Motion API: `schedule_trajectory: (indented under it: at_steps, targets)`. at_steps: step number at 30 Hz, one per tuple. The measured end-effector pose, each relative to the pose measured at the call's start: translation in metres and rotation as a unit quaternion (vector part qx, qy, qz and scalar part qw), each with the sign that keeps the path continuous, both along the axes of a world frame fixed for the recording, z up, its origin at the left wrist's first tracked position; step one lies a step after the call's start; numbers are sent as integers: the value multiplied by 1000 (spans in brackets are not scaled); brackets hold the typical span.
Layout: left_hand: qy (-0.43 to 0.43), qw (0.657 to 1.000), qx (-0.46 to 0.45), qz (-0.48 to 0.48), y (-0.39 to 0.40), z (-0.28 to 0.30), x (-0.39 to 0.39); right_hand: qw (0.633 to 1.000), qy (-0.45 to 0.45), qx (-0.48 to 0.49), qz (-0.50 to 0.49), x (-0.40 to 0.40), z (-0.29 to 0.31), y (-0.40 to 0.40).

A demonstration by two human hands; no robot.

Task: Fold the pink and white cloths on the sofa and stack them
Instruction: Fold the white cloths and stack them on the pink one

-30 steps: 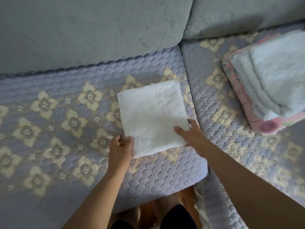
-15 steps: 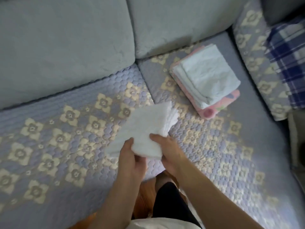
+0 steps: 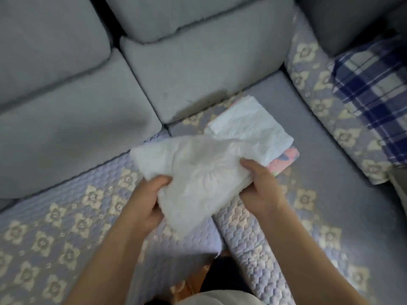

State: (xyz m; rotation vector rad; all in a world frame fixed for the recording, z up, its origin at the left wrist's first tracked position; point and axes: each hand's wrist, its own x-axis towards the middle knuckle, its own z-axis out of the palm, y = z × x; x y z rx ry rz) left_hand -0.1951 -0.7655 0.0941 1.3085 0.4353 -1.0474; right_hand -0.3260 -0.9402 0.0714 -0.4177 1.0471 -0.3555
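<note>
1. Head view: I see my left hand (image 3: 147, 200) and right hand (image 3: 259, 188) both gripping the folded white cloth (image 3: 193, 170), lifted above the sofa (image 3: 66, 212).
2. The stack (image 3: 253, 130) lies just beyond, white over pink.

Held cloth (image 3: 193, 172), frame centre: white, embossed flower pattern. Stack (image 3: 253, 133) behind it: white on top, pink floral piece at the bottom. Seat cover (image 3: 66, 227): lilac quilted, cream flowers. Back cushions (image 3: 66, 95), upper frame: plain grey-blue. Blanket (image 3: 374, 89), upper right: navy and white plaid.
</note>
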Motion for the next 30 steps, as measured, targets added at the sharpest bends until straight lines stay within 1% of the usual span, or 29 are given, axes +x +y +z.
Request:
schedule_trajectory:
  at_steps: [3,5,6,8,9,10,11,12,14,16,17,18,20,22,24,26,28,29,30]
  targets:
    - [-46,995,-61,-60,-79,50,41,996,-64,-40,-37,-5,50,-52]
    - [-70,984,-97,-133,-131,77,64,991,-84,-78,-71,-13,72,-76]
    - [-83,974,-104,-182,-153,83,74,988,-77,-95,-94,-16,71,-86]
    - [-117,948,-70,-287,-193,78,88,984,-57,-91,-144,-21,50,-98]
    - [-134,936,-34,-322,-211,65,92,983,-42,-78,-164,-22,30,-102]
    - [-155,930,4,-334,-228,45,95,984,-17,-60,-169,-20,6,-102]
    - [-170,931,42,-321,-243,17,97,988,11,-32,-153,-18,-22,-99]
    - [-175,935,75,-300,-254,-16,97,992,40,9,-118,-15,-49,-93]
    - [-160,937,134,-278,-266,-88,87,993,87,82,-9,-13,-96,-77]
    - [-136,944,180,-240,-260,-148,72,982,113,87,122,-25,-124,-70]
    - [-128,954,186,-197,-256,-168,68,977,122,71,162,-33,-131,-72]
    - [-121,965,178,-153,-252,-181,66,975,125,53,178,-42,-133,-78]
    - [-112,978,140,-110,-247,-191,67,977,136,25,164,-56,-129,-96]
    - [-114,982,103,-111,-248,-185,68,982,150,4,111,-61,-124,-116]
    - [-122,983,87,-108,-251,-167,67,986,159,-8,55,-50,-118,-132]
    - [-153,978,91,-107,-252,-149,69,981,189,-34,26,-33,-116,-142]
    - [-185,969,111,-124,-247,-147,73,970,234,-70,20,-20,-121,-142]
    - [-195,959,136,-152,-243,-150,75,965,248,-84,12,-18,-125,-140]
    - [-216,938,182,-201,-236,-155,79,963,256,-89,5,-16,-126,-135]
